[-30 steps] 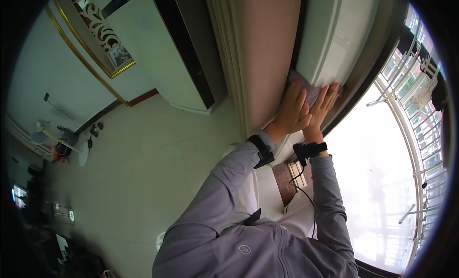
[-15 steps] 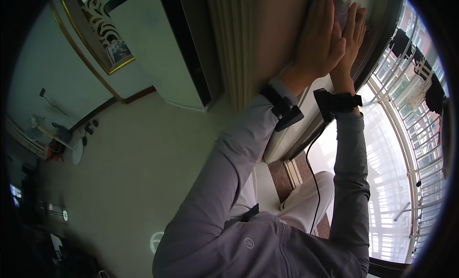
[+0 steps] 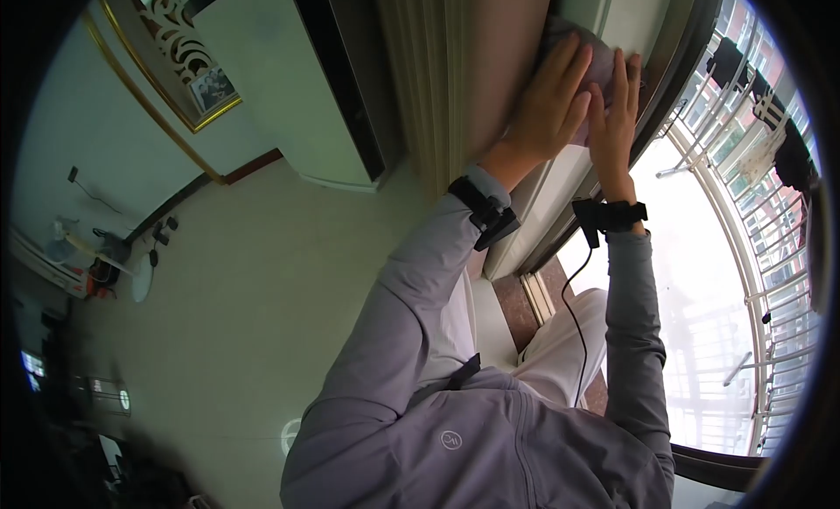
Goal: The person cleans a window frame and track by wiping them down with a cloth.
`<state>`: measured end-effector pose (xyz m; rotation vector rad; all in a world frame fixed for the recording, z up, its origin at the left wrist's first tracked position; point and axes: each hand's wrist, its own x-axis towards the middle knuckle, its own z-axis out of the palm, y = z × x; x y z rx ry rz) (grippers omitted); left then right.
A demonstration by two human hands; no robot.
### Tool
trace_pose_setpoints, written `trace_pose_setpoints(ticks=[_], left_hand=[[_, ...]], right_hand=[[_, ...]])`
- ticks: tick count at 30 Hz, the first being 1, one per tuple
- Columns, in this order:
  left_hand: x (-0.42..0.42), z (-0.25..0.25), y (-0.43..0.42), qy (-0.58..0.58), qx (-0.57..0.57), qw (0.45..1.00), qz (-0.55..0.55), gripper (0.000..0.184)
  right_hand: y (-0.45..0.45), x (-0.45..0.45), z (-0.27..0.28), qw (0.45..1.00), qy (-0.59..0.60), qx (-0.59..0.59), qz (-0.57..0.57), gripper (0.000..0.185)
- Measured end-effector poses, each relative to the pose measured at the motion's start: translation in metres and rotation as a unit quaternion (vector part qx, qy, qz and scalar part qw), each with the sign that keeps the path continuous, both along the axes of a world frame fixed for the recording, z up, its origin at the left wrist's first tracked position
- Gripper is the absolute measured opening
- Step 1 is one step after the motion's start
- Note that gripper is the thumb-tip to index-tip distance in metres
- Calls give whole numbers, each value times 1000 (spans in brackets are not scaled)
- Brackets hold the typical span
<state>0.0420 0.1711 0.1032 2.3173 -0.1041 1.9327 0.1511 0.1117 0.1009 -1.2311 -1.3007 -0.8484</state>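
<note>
A grey cloth (image 3: 593,52) is bunched against the pale frame beside the window. My left hand (image 3: 549,106) lies on its left part, fingers stretched out and close together. Beside it, my right hand (image 3: 618,119) rests along the cloth's right edge with straight fingers pointing up. The two hands nearly touch at the thumbs. Part of the cloth is hidden beneath the fingers. Each wrist carries a black strapped device, and a black cable (image 3: 575,316) runs down from the right one.
Left of the hands hang beige curtains (image 3: 424,89), with a white cabinet (image 3: 289,80) beyond. At right is a window with a metal grille (image 3: 752,238) and clothes hanging outside. A standing fan (image 3: 140,277) and cords lie on the tiled floor (image 3: 254,273) at far left.
Both hands and the grey cloth have slid down along the frame, closer to my body. More of the pale frame shows above them. My elbows are lower and the view has shifted slightly.
</note>
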Motion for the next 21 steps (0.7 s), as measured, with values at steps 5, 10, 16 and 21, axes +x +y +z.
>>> trace_pose_setpoints(ticks=[5, 10, 16, 21], left_hand=[[-24, 18, -8, 0, -29, 999, 23, 43], [-27, 21, -17, -43, -51, 993, 95, 33], [13, 9, -30, -53, 6, 997, 53, 38], [55, 27, -53, -134, 47, 988, 56, 54]], right_hand=[[-33, -5, 11, 996, -5, 23, -81, 35], [-41, -12, 17, 990, 16, -6, -136, 24], [-38, -2, 16, 993, 46, 53, -94, 20], [-48, 16, 54, 980, 12, 158, -117, 18]])
